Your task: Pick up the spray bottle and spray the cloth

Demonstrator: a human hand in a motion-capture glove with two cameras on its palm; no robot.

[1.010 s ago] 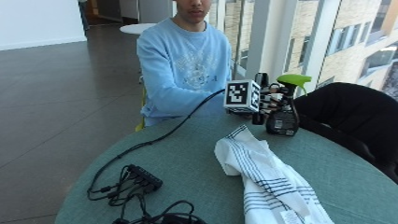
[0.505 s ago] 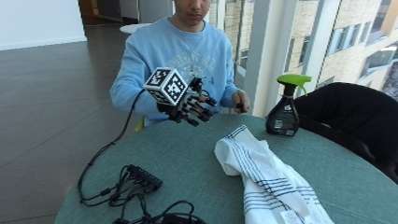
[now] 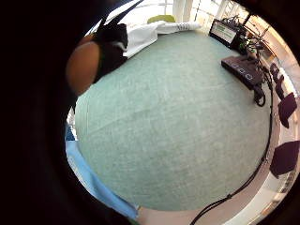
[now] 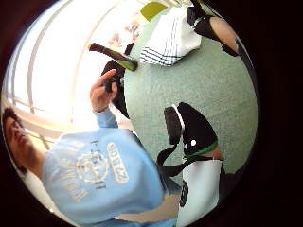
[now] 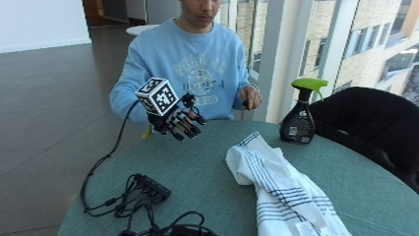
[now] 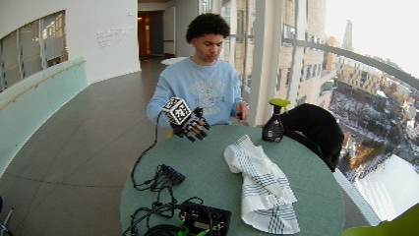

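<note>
Your gloved hand [image 5: 175, 119] raised over the near rim of the table [image 5: 196, 172], fingers spread and holding nothing.

The bottle [image 5: 300, 118] stands upright near the far edge by the window, well apart from your hand, with bare green tabletop between them. The cloth [image 5: 282, 189] lies crumpled from just beside the bottle's base toward the opposite rim, its striped end reaching that edge. Your bare hand [image 5: 249, 96] is up at the table's edge in front of your chest, curled on a small dark thing you cannot make out. Cables and a black hub [image 5: 152, 186] crowd the side of the table away from the bottle.
</note>
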